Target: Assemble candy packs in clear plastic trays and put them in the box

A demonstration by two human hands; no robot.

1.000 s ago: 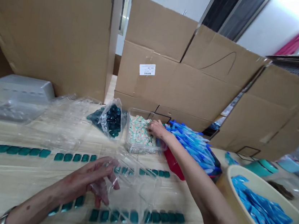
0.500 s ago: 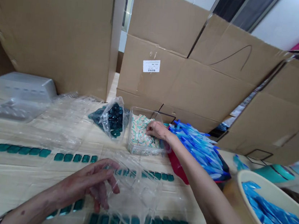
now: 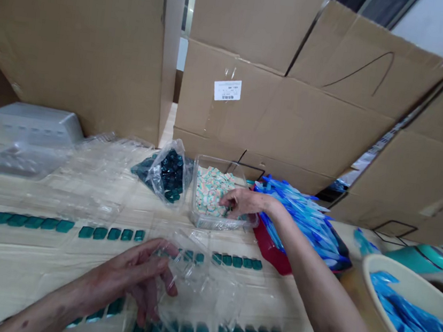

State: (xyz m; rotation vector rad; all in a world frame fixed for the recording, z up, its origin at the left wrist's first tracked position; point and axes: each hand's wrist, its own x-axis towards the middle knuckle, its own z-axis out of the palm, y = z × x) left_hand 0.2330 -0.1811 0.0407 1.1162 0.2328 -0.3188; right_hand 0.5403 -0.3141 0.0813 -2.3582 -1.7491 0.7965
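Observation:
My left hand (image 3: 147,275) holds a clear plastic tray (image 3: 205,298) above the table, its fingers curled round the tray's left edge. Through and beside the tray, rows of teal glassy square pieces (image 3: 32,222) lie on the tabletop. My right hand (image 3: 243,202) reaches into a clear plastic tub (image 3: 214,222) of small pale pieces with green edges (image 3: 211,186). Its fingers are bent together at the pieces; whatever sits between the fingertips is hidden. Left of the tub, an open clear bag (image 3: 172,176) contains dark teal pieces.
A red bin (image 3: 275,253) heaped with blue wrapped items (image 3: 299,218) stands right of the tub. A cream bucket (image 3: 367,297) with blue packets is at the lower right. Clear plastic cases (image 3: 36,124) lie at left, and cardboard (image 3: 260,111) walls the back.
The view has shifted slightly. My right hand stays in the tub, with its fingers curled more and the wrist turned. My left hand keeps the clear tray in nearly the same place.

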